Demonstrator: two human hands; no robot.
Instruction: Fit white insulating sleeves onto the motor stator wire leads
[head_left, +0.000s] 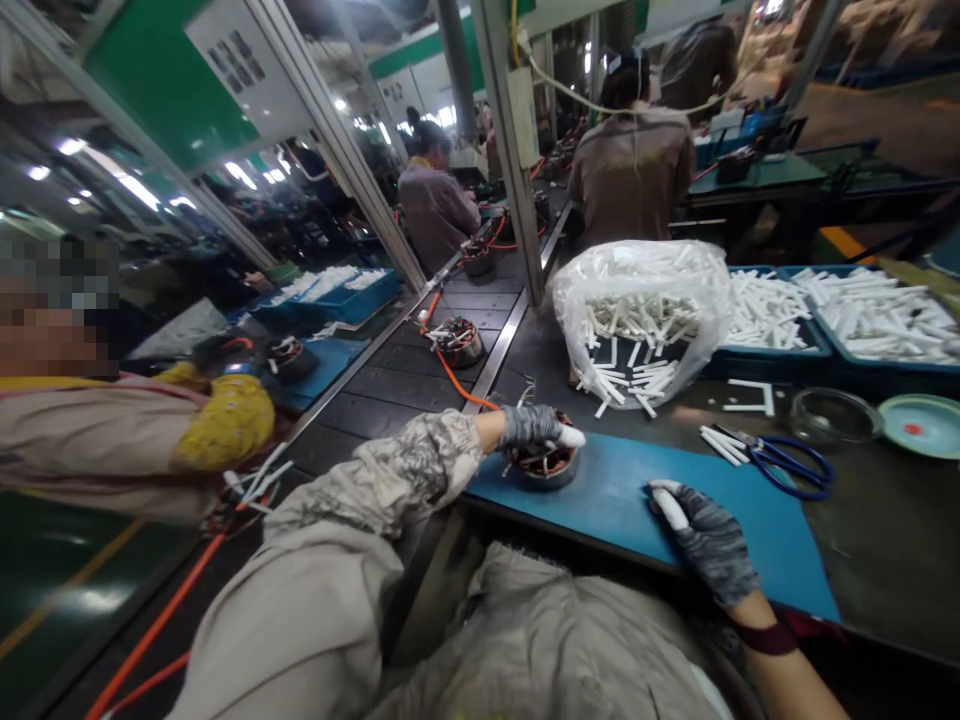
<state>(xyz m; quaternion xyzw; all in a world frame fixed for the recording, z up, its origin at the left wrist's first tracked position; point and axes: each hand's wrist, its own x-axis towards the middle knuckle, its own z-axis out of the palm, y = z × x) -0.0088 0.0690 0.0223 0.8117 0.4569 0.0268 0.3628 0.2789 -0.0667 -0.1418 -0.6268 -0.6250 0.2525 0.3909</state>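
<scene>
My left hand (536, 428), in a grey glove with white fingertips, is closed over the top of a round motor stator (547, 465) with copper windings. The stator stands at the left end of a blue mat (622, 500). My right hand (705, 540), gloved the same way, rests on the mat's near edge with its fingers curled; nothing shows in it. Blue-handled scissors (787, 462) and a few white tubes (721, 445) lie just beyond the mat.
A clear bag of white tubes (641, 320) and blue trays of white tubes (870, 315) stand behind the mat. A glass dish (832, 415) and teal plate (922, 425) sit right. More stators (457, 342) ride the conveyor (390, 380). Other workers stand left and ahead.
</scene>
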